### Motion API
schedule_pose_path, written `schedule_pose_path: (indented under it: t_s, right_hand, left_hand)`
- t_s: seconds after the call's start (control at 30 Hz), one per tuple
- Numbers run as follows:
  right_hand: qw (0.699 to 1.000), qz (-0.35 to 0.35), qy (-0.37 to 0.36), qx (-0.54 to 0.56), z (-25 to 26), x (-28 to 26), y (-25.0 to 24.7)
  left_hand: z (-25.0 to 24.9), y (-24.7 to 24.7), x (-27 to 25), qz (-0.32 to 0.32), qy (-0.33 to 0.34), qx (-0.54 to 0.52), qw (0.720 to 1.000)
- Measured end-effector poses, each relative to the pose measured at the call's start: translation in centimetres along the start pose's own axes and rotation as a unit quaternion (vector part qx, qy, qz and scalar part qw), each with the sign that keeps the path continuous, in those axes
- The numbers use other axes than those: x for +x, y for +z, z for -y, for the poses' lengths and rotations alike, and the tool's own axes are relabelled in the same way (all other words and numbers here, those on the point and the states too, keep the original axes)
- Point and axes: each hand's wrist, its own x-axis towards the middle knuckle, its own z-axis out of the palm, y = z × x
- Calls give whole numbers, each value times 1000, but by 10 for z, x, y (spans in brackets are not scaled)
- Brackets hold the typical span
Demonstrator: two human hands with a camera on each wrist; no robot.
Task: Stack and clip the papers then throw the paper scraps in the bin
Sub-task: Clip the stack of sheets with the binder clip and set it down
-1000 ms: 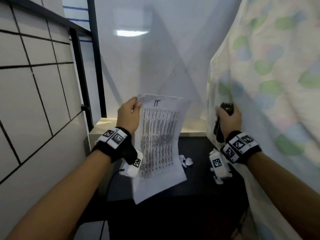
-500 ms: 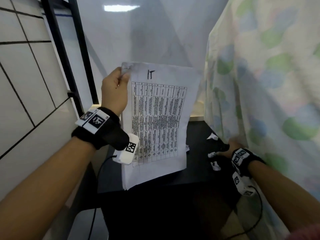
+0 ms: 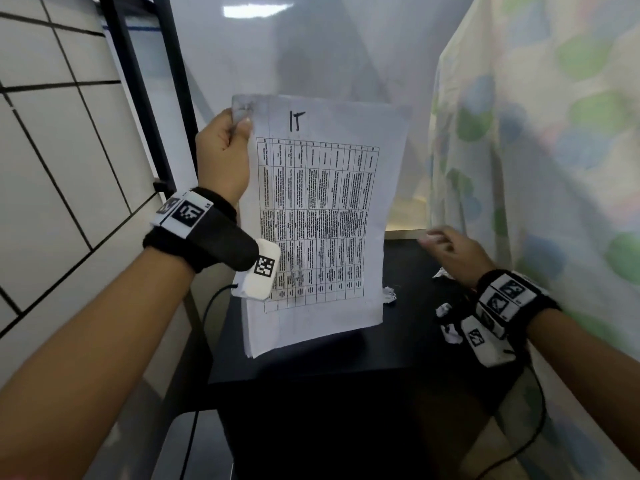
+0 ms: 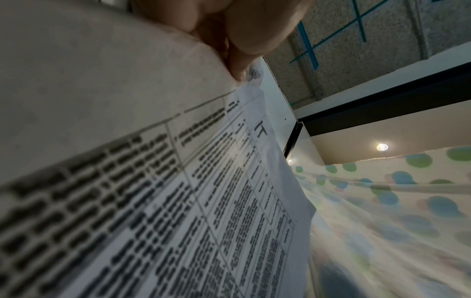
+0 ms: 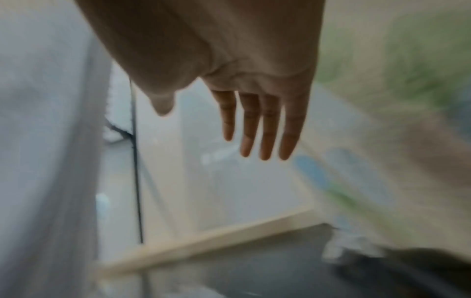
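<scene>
Two hands raised — left hand [image 3: 223,157] pinching papers [image 3: 322,216], right hand [image 3: 453,252] splayed.

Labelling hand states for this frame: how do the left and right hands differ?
The left hand is raised and pinches the top left corner of the paper stack, holding it upright; the right hand sits lower, above the black table, and holds nothing. The left's fingers are curled into a grip; the right's are straight and together. The right is motion-blurred; the left is sharp. Both wear a black wrist strap with markers.
</scene>
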Motion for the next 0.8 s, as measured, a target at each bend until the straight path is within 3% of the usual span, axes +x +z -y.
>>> schedule_pose_path:
  t_s: [0.1,0.2,0.4,0.5,0.63,0.7,0.8]
  right_hand:
    - [974,99,-93,183,47,-22,13]
    - [958,158,-90,223,57,-42,42]
    - [918,144,-32,367,39,-67,75]
    - [897,128,-21,423,44,-62,71]
    - [869,122,-12,480,53,-51,69]
    - [865,120,-2,486,61,-47,74]
    - [899,120,8,421,68,-42,88]
  left_hand:
    - [0,-2,4,-4,-19,-4,1000]
    - [7,-11,8,-26,-57,-22,998]
    - [20,-29,9,-54,-110,-9,992]
    - [40,-34,6,-20,-167,-1,986]
    - [48,-28,-47,92,-218,36,971]
    - [61,-27,-78,127,-231,65,962]
    - [80,-42,-104,116,-259,79,956]
